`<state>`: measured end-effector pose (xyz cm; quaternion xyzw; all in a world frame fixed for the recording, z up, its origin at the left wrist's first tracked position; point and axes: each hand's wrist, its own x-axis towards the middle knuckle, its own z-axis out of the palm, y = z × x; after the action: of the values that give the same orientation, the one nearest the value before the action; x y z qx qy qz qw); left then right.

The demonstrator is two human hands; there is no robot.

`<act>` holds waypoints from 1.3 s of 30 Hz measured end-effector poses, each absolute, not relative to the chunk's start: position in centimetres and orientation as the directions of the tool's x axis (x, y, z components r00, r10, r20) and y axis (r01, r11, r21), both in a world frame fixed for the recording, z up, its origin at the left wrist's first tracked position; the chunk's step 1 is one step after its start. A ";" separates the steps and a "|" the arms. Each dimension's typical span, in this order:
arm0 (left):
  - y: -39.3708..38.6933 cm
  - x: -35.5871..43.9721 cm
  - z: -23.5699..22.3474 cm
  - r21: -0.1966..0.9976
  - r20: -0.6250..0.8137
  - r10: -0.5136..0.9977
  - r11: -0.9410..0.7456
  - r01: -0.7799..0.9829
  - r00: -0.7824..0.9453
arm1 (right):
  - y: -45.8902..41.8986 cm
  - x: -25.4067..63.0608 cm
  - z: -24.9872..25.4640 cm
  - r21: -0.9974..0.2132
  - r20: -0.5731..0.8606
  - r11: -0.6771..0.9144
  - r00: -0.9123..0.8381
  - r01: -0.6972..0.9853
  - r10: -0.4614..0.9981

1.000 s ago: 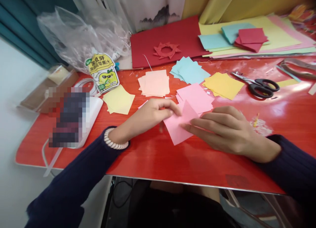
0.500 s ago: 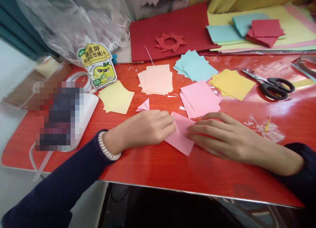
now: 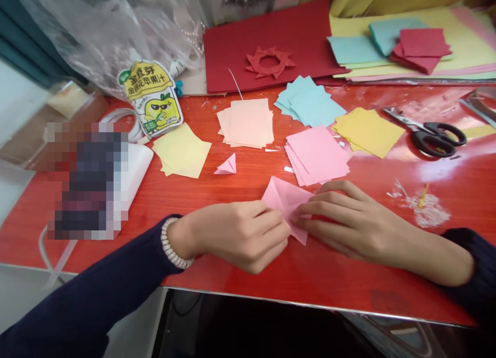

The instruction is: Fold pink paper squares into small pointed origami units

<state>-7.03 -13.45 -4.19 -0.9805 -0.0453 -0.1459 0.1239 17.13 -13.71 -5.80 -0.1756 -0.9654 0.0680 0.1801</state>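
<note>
A pink square of paper [image 3: 278, 193] with crease lines lies between my hands at the middle of the red table. My left hand [image 3: 248, 234] has its fingers curled together over the paper's left and near side, fingertips hidden. From the right, my right hand [image 3: 344, 218] grips the other side of the sheet, its thumb not showing. Just beyond the left hand sits a small folded pink paper piece [image 3: 228, 165]. A stack of pink paper squares [image 3: 318, 155] lies past the right fingers.
Stacks of yellow [image 3: 182, 151], peach [image 3: 248, 123], blue [image 3: 308, 100] and golden paper squares [image 3: 370, 131] lie beyond. Black-handled scissors [image 3: 434, 136] rest at right, near plastic scraps [image 3: 432, 209]. A red folded paper ring [image 3: 270, 62] lies on red sheets; a drink pouch [image 3: 157, 102] stands left.
My left hand has moved toward me and slightly right, along the paper's near side. The sheet has shifted a little right, and creases now show on it. My right hand stays on it.
</note>
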 end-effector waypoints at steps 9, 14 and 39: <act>-13.5 -7.1 -4.4 -0.092 0.308 0.192 -0.969 0.230 0.932 | -14.2 16.1 -5.7 -0.572 0.270 0.703 -0.711 0.423 0.649; -13.6 -7.7 -4.3 -0.008 0.311 0.184 -0.981 0.196 0.932 | -14.6 15.5 -5.5 -0.640 0.210 0.614 -0.664 0.461 0.717; -13.7 -8.3 -4.4 -0.053 0.368 0.145 -0.983 0.177 0.918 | -15.4 15.2 -5.6 -0.720 0.070 0.516 -0.692 0.464 0.719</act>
<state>-8.26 -13.71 -4.41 -0.9784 -0.0823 -0.1847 0.0427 15.21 -15.37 -5.56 -0.3475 -0.8512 0.3481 0.1829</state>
